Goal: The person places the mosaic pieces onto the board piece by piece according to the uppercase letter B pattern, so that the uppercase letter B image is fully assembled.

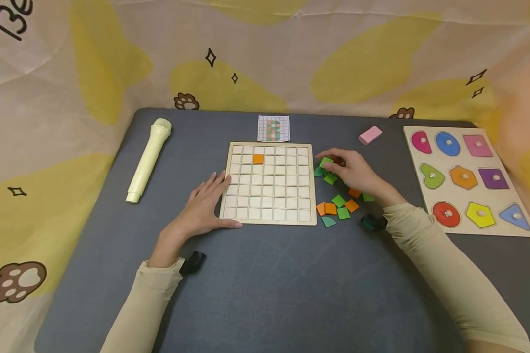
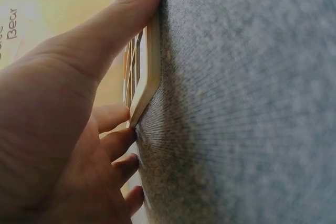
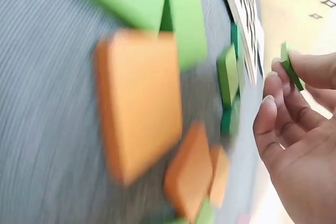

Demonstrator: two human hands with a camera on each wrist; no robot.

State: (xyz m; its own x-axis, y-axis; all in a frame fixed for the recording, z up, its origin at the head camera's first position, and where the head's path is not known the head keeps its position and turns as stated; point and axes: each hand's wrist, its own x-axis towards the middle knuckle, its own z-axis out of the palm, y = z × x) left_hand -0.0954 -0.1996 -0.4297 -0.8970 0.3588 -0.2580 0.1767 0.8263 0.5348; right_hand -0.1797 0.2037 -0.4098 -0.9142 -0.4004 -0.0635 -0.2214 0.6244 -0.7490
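Observation:
A wooden grid board lies flat on the dark table, with one orange square tile in its upper part. My left hand rests at the board's lower left corner, fingers extended along the left edge and thumb at the near edge. In the left wrist view those fingers touch the board's pale side. Just right of the board, my right hand pinches a light green tile between thumb and fingertips, raised above loose green and orange tiles.
A small printed pattern card lies behind the board. A cream microphone-shaped object is at the left. To the right are a pink block and a shape puzzle board with knobbed pieces. A patterned cloth hangs behind the table.

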